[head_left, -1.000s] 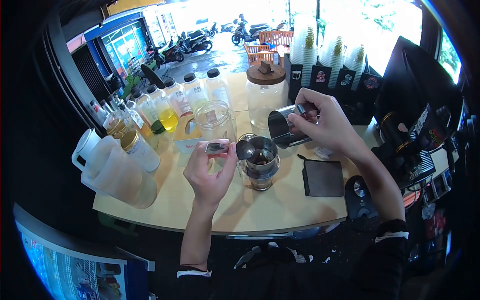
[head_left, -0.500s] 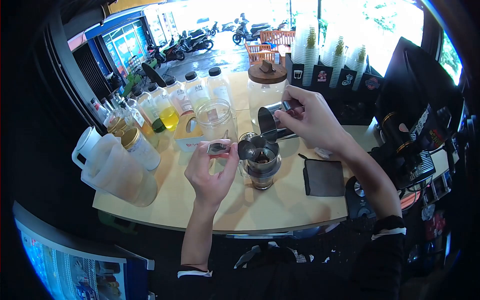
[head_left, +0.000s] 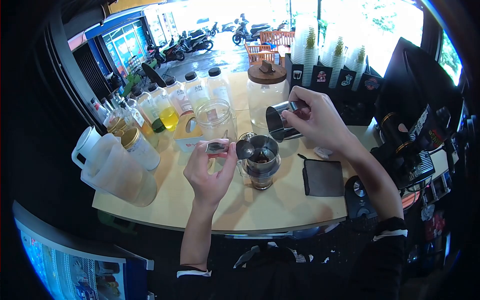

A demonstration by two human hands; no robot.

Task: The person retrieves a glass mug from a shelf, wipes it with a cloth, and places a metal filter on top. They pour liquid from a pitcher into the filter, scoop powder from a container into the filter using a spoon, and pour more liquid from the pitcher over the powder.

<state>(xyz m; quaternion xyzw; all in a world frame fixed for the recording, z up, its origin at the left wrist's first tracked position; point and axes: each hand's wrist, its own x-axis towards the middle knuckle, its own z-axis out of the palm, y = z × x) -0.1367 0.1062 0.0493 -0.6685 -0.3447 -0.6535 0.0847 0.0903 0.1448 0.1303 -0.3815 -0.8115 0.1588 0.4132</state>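
Note:
Near the middle of the view, my left hand [head_left: 212, 172] pinches a metal spoon [head_left: 245, 149], its round bowl at the rim of a metal filter cup [head_left: 263, 153]. The cup has dark contents and sits on a small vessel [head_left: 262, 181] on the table. My right hand [head_left: 316, 116] is closed on the handle of a steel pitcher [head_left: 284, 125]. The pitcher is tilted, its dark mouth facing left, above and right of the cup, not touching it. What is inside the pitcher is hidden.
Behind are a wooden-lidded jar [head_left: 267, 97], an open glass jar [head_left: 214, 120] and several bottles [head_left: 195, 87]. Plastic jugs [head_left: 120, 170] stand left on the table [head_left: 225, 215]. A folded dark cloth [head_left: 323, 177] and a scale [head_left: 361, 197] are right.
My right hand and the pitcher have shifted slightly right, away from the cup. My left hand and the spoon have hardly moved.

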